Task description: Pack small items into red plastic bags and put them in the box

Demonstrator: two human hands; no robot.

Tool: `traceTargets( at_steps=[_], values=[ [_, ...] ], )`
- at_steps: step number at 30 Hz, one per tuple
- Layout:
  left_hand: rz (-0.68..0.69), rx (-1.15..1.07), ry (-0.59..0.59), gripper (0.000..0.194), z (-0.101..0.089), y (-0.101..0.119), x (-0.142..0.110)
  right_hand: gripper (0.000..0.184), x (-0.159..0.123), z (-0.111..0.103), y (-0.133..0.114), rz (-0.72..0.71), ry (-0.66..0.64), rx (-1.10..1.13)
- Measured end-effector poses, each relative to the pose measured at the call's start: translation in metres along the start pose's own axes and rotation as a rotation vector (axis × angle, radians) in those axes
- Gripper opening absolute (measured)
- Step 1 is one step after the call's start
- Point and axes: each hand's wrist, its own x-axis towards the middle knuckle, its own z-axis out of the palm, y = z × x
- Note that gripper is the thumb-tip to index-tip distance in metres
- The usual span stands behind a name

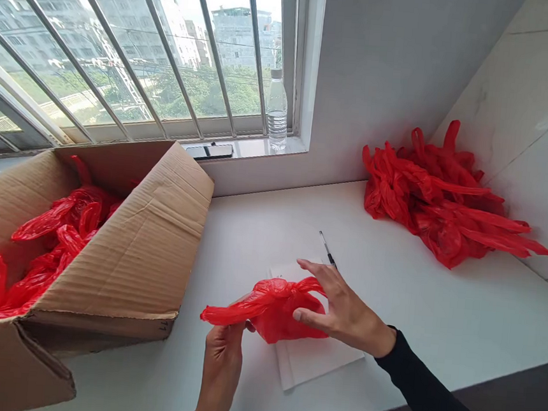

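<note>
"Noting position: where was the red bag [272, 311]?"

"Lower centre of the frame, over white paper [318, 363]. Left hand [223, 358] grasped its left end; right hand [339, 304] was spread, contact unclear."

"Surroundings?"

"Pen [329, 252] above, cardboard box [126, 250] left, red heap [428, 196] upper right."

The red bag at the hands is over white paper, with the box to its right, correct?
Not quite: the box is to the left of the red bag, as the head view shows. The red bag is indeed over white paper.
</note>
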Motion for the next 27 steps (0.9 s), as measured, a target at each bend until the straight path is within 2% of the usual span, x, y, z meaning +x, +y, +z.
traceTargets(
  at_steps=[1, 2, 4, 5, 7, 8, 11, 13, 15, 17, 20, 22, 27],
  values=[
    [-0.008, -0.017, -0.014, 0.034, 0.001, 0.001, -0.001, 0.058, 0.003, 0.007, 0.001, -0.027, -0.058, 0.027],
    [-0.017, -0.042, -0.019, 0.035, 0.003, 0.003, -0.002, 0.044, 0.005, 0.014, 0.002, -0.044, -0.092, 0.054],
    [-0.048, -0.110, 0.024, 0.037, 0.004, 0.003, -0.004, 0.021, 0.006, 0.022, 0.003, -0.038, -0.088, 0.108],
    [-0.067, -0.145, 0.068, 0.039, 0.005, 0.003, -0.005, 0.018, 0.006, 0.023, 0.002, -0.015, -0.064, 0.134],
    [-0.133, -0.234, 0.110, 0.044, 0.009, 0.002, -0.009, 0.018, 0.005, 0.022, -0.001, 0.042, -0.007, 0.182],
    [-0.175, -0.290, 0.077, 0.046, 0.011, 0.002, -0.012, 0.018, 0.005, 0.020, -0.003, 0.065, 0.012, 0.217],
    [-0.283, -0.466, -0.179, 0.045, 0.024, 0.005, -0.018, 0.020, 0.005, 0.014, -0.011, 0.114, 0.026, 0.433],
    [-0.306, -0.551, -0.256, 0.038, 0.033, 0.007, -0.018, 0.025, 0.005, 0.014, -0.014, 0.148, 0.016, 0.615],
    [-0.295, -0.614, -0.232, 0.034, 0.039, 0.009, -0.015, 0.029, 0.003, 0.017, -0.015, 0.189, 0.006, 0.709],
    [-0.269, -0.649, -0.203, 0.041, 0.040, 0.009, -0.010, 0.032, 0.000, 0.020, -0.013, 0.231, -0.011, 0.738],
    [-0.251, -0.645, -0.182, 0.054, 0.036, 0.007, -0.006, 0.042, -0.007, 0.022, -0.008, 0.273, -0.113, 0.799],
    [-0.260, -0.635, -0.165, 0.055, 0.033, 0.005, -0.006, 0.046, -0.010, 0.023, -0.007, 0.274, -0.167, 0.834],
    [-0.270, -0.631, -0.195, 0.053, 0.030, 0.006, -0.011, 0.033, -0.012, 0.026, -0.004, 0.275, -0.099, 0.855]
  ],
)
